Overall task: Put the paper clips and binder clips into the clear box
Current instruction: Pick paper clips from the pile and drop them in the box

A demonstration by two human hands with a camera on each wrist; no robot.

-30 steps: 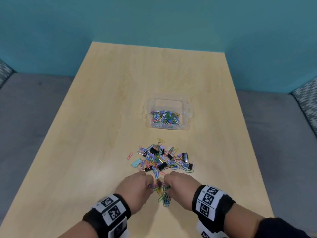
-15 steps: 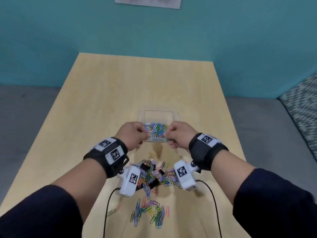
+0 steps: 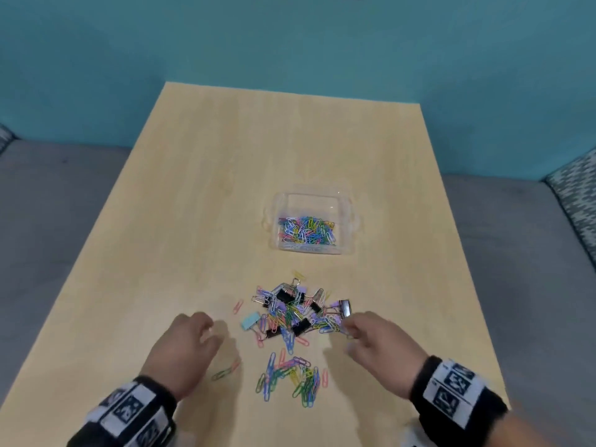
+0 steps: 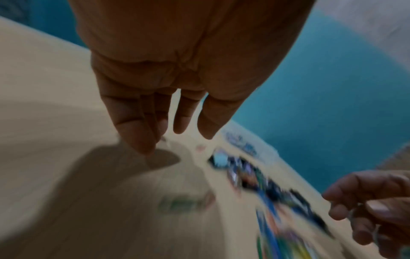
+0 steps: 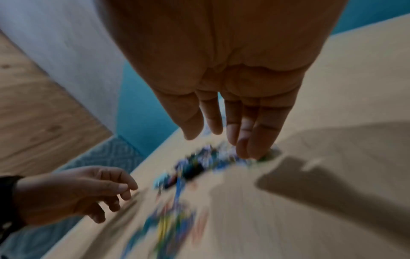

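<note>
The clear box (image 3: 350,201) stands mid-table with several coloured paper clips (image 3: 306,230) in it. Nearer me lies a mixed pile of black binder clips and paper clips (image 3: 296,312), with a light blue binder clip (image 3: 251,320) at its left edge. A smaller heap of paper clips (image 3: 290,379) lies closer still. My left hand (image 3: 209,332) hovers left of the pile, fingers relaxed and empty, as the left wrist view (image 4: 177,140) confirms. My right hand (image 3: 346,329) touches the pile's right edge with straight fingertips (image 5: 250,152). Both wrist views are blurred.
A pink clip (image 3: 238,306) and a green and orange pair (image 3: 225,372) lie apart to the left. The wooden table (image 3: 225,188) is bordered by grey cushions (image 3: 64,221) on both sides and a teal wall behind.
Half a second ago both hands were raised at the clear box with clips. They have come back down to either side of the pile and hold nothing.
</note>
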